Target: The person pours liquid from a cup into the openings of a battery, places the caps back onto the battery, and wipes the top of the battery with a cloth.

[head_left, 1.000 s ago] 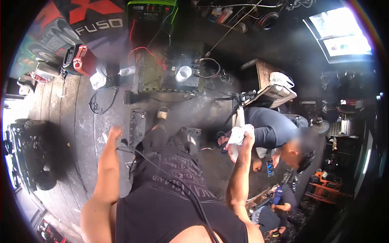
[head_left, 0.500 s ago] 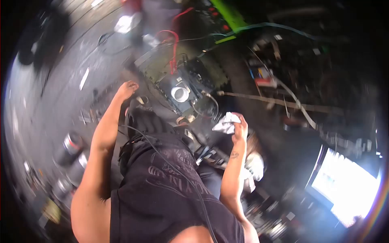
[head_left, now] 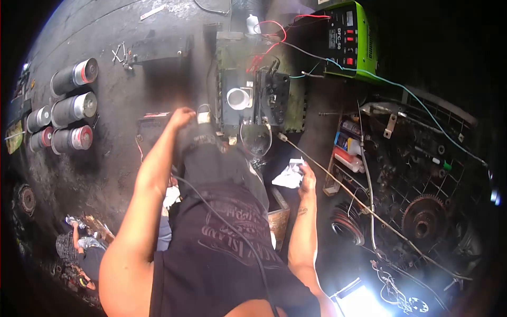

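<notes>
My left hand point(head_left: 183, 117) is held out over the dark floor, its fingers loosely curled, somewhat apart, with nothing visible in them. Just right of it is a pale round-ended item point(head_left: 204, 114) near my legs. A crumpled white cloth or paper point(head_left: 288, 177) hangs from my right hand point(head_left: 307, 178), whose fingers are closed on it. Ahead, a dark machine part point(head_left: 230, 113) carries a white cup-like cylinder point(head_left: 238, 99). Red wires point(head_left: 257, 62) run to this part.
A green charger point(head_left: 364, 45) stands at upper right. Metal cylinders point(head_left: 74, 108) stand or lie at left. A rack with bottles point(head_left: 348, 158), a cable point(head_left: 338, 179) and a gear point(head_left: 422, 222) are at right. Another person point(head_left: 90, 259) is at lower left.
The view has turned and is sharper; the charger and cylinders now show more fully. My right hand still has the white cloth or paper, and my left hand remains extended.
</notes>
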`<state>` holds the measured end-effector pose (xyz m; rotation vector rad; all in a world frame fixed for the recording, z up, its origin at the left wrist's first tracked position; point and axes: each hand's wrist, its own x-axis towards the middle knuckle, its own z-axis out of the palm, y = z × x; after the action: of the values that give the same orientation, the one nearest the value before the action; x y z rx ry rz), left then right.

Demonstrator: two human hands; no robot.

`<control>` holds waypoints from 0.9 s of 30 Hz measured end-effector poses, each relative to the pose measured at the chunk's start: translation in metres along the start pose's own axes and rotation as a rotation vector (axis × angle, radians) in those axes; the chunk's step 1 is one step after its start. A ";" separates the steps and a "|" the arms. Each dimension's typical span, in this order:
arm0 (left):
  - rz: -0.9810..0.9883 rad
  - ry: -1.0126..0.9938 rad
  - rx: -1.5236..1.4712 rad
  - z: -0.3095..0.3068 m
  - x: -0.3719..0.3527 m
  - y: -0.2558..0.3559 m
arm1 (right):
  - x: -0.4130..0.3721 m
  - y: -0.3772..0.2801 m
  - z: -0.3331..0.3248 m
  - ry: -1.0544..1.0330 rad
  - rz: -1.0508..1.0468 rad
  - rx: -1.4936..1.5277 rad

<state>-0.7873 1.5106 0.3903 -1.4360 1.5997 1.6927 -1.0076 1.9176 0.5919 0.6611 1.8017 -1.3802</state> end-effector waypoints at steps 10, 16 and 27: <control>-0.199 0.126 -0.502 0.124 -0.028 -0.021 | 0.072 -0.051 0.004 -0.165 -0.136 -0.891; -0.155 0.353 -0.371 0.177 0.031 -0.089 | 0.180 -0.047 0.025 -0.228 -0.503 -1.499; -0.334 0.814 -0.573 0.226 0.080 -0.043 | 0.297 0.019 0.040 -0.305 -0.862 -1.479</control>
<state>-0.8718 1.6980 0.2598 -2.7613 1.0894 1.5009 -1.1546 1.8712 0.3341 -1.1101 2.2622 -0.1817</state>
